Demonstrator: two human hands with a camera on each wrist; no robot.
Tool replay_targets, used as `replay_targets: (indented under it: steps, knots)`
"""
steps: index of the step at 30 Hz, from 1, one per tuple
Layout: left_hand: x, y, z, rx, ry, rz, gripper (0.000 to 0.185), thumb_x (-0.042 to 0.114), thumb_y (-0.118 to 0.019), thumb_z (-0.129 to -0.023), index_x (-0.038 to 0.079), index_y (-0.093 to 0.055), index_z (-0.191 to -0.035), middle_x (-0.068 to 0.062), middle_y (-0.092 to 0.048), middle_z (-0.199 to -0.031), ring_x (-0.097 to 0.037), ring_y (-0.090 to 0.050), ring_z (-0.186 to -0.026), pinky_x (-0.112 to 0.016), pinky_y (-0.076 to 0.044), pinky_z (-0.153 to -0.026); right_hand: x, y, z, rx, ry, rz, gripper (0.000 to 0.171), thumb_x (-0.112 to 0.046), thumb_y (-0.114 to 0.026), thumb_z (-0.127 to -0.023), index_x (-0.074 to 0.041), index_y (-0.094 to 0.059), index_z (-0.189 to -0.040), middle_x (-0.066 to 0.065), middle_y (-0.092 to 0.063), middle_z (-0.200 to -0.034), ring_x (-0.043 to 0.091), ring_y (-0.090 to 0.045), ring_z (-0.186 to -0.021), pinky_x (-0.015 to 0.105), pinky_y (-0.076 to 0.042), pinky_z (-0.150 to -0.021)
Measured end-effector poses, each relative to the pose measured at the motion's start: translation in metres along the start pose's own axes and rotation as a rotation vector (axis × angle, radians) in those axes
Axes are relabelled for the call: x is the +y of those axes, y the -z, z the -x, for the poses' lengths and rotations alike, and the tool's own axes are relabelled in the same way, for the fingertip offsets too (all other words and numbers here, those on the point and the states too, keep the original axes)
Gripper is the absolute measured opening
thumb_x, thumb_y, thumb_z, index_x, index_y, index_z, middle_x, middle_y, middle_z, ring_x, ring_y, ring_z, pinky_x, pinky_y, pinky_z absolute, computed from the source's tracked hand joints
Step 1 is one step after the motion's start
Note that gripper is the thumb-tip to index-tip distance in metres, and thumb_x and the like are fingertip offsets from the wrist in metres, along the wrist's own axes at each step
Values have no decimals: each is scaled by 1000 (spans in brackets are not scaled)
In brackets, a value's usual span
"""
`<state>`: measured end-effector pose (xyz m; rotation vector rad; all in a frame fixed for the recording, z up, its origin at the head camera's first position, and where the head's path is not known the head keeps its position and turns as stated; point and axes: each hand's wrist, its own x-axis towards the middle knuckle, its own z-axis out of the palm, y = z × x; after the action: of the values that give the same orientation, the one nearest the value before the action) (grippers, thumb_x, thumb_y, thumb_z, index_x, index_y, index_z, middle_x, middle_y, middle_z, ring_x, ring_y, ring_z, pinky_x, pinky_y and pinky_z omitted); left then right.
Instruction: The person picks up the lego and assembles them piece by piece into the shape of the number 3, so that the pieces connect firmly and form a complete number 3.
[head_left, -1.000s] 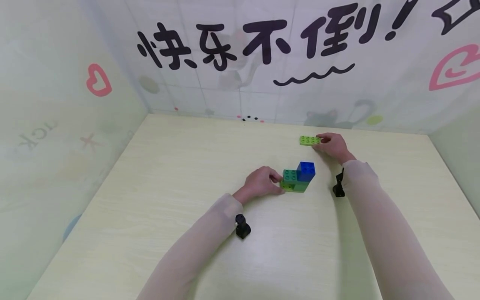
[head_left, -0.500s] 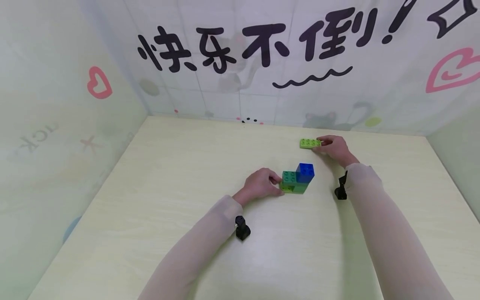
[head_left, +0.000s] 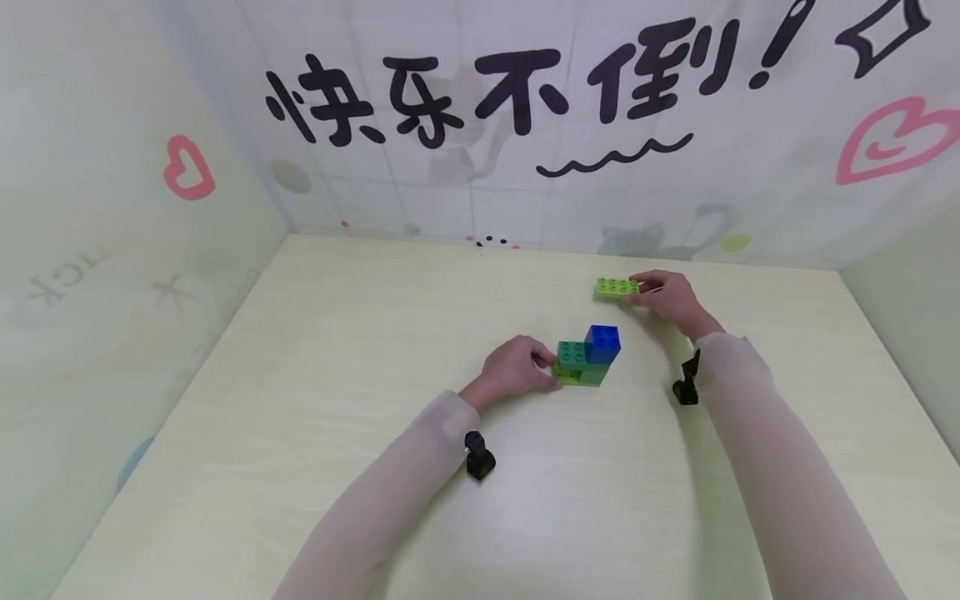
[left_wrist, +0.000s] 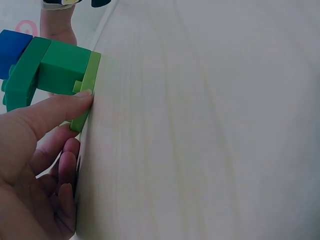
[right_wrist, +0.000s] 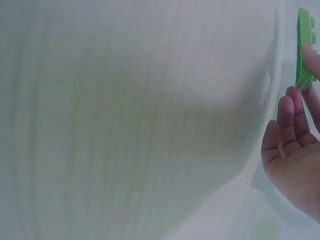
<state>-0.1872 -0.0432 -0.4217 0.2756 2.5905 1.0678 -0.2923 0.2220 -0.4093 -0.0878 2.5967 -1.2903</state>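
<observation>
In the head view my left hand (head_left: 517, 365) pinches the low end of a small stack of toy building bricks standing on the table. The stack has a thin lime-green base brick (left_wrist: 90, 72), a green brick (left_wrist: 65, 67), a darker green brick (head_left: 572, 353) and a blue brick (head_left: 603, 342) on top at the right. Thumb and forefinger grip the lime base in the left wrist view. Farther back, my right hand (head_left: 670, 298) pinches the right end of a flat lime-green building brick (head_left: 617, 288), studs up. Its hollow underside partly shows in the right wrist view.
The pale wooden table (head_left: 360, 333) meets a printed back wall (head_left: 450, 200) just behind the right hand. Side walls (head_left: 90, 350) close it in at left and right. A black wrist mount (head_left: 480, 457) sits at the left sleeve, another (head_left: 686, 390) at the right.
The head view has shifted slightly. My right wrist has moved a little to the right and nearer, still pinching the flat lime brick. The left hand and the stack stay in place.
</observation>
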Motion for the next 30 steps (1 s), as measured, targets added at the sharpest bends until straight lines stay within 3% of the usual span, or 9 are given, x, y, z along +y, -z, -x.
replay_targets:
  steps: [12, 30]
  knots:
    - [0, 1, 2, -5, -2, -10, 38, 26, -82, -67, 16, -70, -101, 7, -63, -89, -8, -57, -83, -25, -43, -72, -10, 6, 15, -15, 94, 35, 51, -23, -68, -84, 1, -52, -126, 21, -51, -114, 30, -49, -99, 32, -41, -79]
    - [-2, 1, -2, -19, 1, 1, 38, 26, -82, -67, 16, -70, -102, 8, -62, -89, -8, -56, -83, -26, -43, -72, -42, 6, 43, -7, 233, 58, 46, -22, -72, -81, -1, -58, -119, 16, -55, -107, 25, -52, -92, 24, -44, -71]
